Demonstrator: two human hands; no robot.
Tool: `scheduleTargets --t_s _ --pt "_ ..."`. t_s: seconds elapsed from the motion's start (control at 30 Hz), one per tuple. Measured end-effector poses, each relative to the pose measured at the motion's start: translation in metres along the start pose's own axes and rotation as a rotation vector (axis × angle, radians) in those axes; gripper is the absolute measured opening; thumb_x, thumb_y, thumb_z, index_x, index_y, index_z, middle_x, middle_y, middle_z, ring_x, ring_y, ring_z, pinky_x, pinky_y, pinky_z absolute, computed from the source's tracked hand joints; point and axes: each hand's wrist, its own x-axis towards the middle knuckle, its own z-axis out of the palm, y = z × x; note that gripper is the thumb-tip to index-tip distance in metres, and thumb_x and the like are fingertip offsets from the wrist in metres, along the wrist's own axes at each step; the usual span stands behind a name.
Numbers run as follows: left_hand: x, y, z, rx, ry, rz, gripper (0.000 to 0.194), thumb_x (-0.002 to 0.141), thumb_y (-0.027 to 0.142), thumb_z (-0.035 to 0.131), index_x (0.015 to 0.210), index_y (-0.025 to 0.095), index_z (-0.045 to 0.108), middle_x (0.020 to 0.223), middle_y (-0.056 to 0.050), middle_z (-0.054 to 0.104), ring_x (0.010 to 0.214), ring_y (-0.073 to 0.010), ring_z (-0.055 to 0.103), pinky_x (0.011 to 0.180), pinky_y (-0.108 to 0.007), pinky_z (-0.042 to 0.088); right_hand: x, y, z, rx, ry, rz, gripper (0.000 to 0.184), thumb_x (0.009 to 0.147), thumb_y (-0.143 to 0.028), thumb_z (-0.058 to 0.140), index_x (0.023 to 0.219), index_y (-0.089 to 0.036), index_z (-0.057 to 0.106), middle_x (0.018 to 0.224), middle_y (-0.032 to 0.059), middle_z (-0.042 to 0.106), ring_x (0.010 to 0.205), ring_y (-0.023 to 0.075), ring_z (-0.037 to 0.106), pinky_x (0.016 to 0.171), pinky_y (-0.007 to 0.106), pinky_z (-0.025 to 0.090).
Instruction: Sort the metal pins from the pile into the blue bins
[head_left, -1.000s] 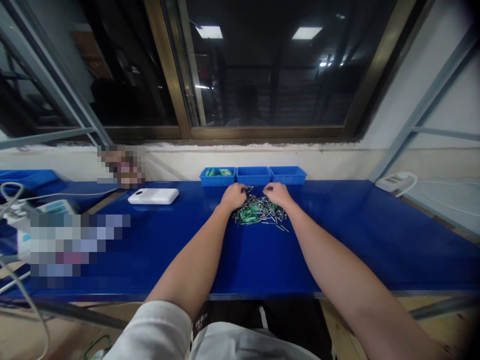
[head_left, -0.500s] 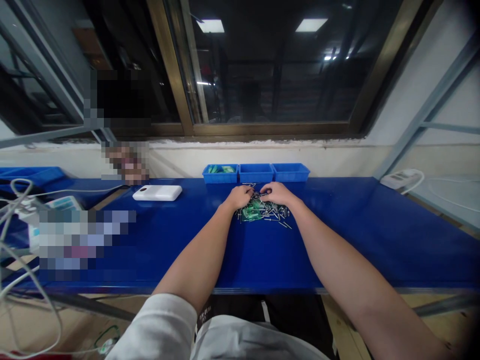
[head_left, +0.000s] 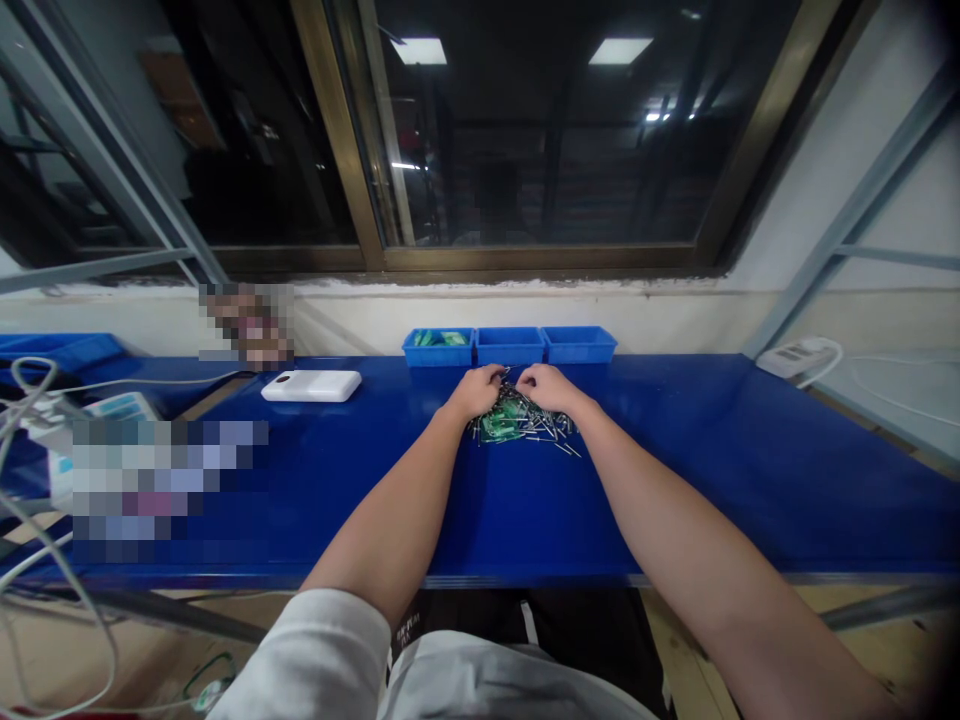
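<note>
A loose pile of thin metal pins, like rivets or nails [head_left: 553,421], lies on the blue table, with green pieces like small plastic packets [head_left: 501,424] among it. My left hand [head_left: 478,391] is at the pile's left far side, its fingers curled and pinched together. Across from it, my right hand [head_left: 547,388] is bent over the far right part of the pile, thumb and fingers drawn in. Only a small gap separates the two hands. Whatever sits between the fingertips of either hand is too small to make out.
Behind the pile, three blue bins stand in a row; the left bin [head_left: 439,358] holds green packets. A white power bank [head_left: 311,386] lies to the left. Cables and a pixelated area are at far left. A white device [head_left: 799,356] with a cord sits at the right back.
My right hand's fingers have drawn closer together over the pile. My left hand has hardly moved. The whole view has shifted very slightly.
</note>
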Motion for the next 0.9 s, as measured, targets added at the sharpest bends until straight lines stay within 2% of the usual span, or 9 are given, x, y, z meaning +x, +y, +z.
scheduleTargets --t_s 0.13,0.23,0.37,0.57,0.77,0.9 --pt "-0.001 0.009 -0.006 -0.061 0.083 0.081 0.033 0.081 0.022 0.048 0.11 0.015 0.062 0.112 -0.007 0.064 0.105 -0.0182 0.057 0.095 -0.027 0.04 0.002 0.003 0.0 -0.01 0.071 0.016 0.02 0.083 -0.026 0.049 0.08 -0.016 0.066 0.08 0.0062 0.068 0.075 0.0157 0.059 0.068 0.023 0.038" --pt "-0.002 0.016 -0.01 -0.084 0.075 0.125 0.026 0.079 0.024 0.052 0.099 0.017 0.066 0.102 -0.004 0.067 0.096 -0.0173 0.06 0.09 -0.026 0.044 0.002 0.005 -0.001 -0.017 0.098 0.015 0.028 0.087 -0.03 0.043 0.077 -0.015 0.065 0.078 0.0068 0.068 0.074 0.0163 0.059 0.067 0.023 0.037" --pt "-0.003 0.021 -0.011 -0.085 0.072 0.122 0.021 0.083 0.025 0.049 0.088 0.018 0.068 0.091 -0.003 0.069 0.086 -0.0163 0.062 0.083 -0.025 0.045 0.002 0.004 -0.002 0.042 0.112 0.002 0.035 0.089 -0.032 0.038 0.074 -0.015 0.065 0.081 0.0067 0.069 0.075 0.0154 0.06 0.068 0.023 0.037" --pt "-0.002 0.02 -0.01 -0.046 0.115 0.123 0.024 0.086 0.028 0.045 0.088 0.017 0.066 0.085 -0.005 0.069 0.079 -0.017 0.062 0.075 -0.025 0.044 -0.001 0.002 -0.003 0.174 0.208 0.03 0.028 0.081 -0.038 0.05 0.077 -0.014 0.065 0.077 0.0045 0.068 0.068 0.0139 0.057 0.064 0.023 0.038" --pt "-0.003 0.022 -0.01 -0.049 0.142 0.138 0.025 0.087 0.027 0.042 0.089 0.017 0.065 0.086 -0.004 0.068 0.079 -0.0159 0.061 0.075 -0.024 0.043 0.001 0.006 -0.001 0.277 0.192 0.04 0.038 0.084 -0.041 0.042 0.067 -0.014 0.062 0.061 0.003 0.062 0.056 0.0124 0.053 0.059 0.024 0.038" --pt "-0.003 0.022 -0.01 -0.034 0.145 0.114 0.024 0.087 0.025 0.042 0.087 0.017 0.065 0.085 -0.004 0.068 0.08 -0.0166 0.061 0.075 -0.025 0.044 0.005 0.011 0.002 0.539 0.248 0.047 0.03 0.075 -0.043 0.053 0.077 -0.015 0.062 0.065 0.0032 0.063 0.06 0.0129 0.055 0.06 0.024 0.041"
